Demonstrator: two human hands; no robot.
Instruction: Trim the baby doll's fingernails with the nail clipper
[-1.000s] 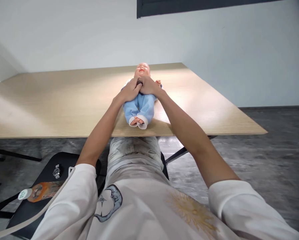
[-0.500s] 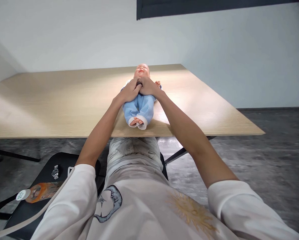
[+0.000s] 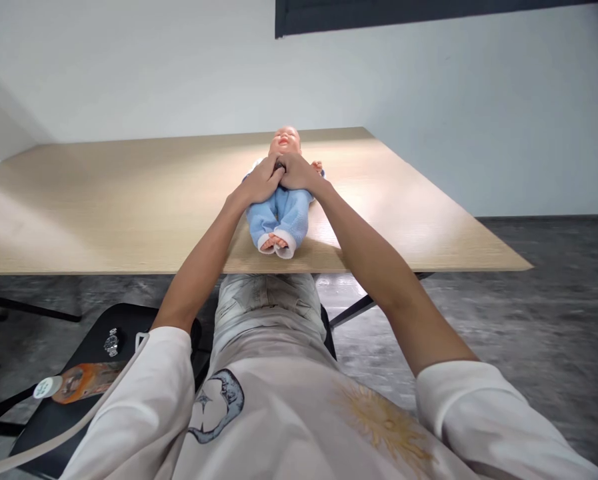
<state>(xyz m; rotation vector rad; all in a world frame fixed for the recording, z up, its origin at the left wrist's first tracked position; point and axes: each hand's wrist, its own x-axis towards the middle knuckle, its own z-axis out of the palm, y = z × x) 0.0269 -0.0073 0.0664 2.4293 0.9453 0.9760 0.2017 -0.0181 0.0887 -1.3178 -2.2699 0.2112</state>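
Unmoved since earlier: your left hand (image 3: 261, 183) and right hand (image 3: 297, 172), fingers (image 3: 273, 175) together on a blue-suited vinyl doll (image 3: 279, 217) at its chest. Doll lies on a pale wooden tabletop (image 3: 103, 207).

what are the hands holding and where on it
The left hand and right hand seem to pinch a small dark item, unclear what, on the chest of the baby doll's blue outfit

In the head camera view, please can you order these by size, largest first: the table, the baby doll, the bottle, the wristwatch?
1. wooden table
2. baby doll
3. bottle
4. wristwatch

The bottle and wristwatch lie nearer the camera, so their true sizes are unsure.
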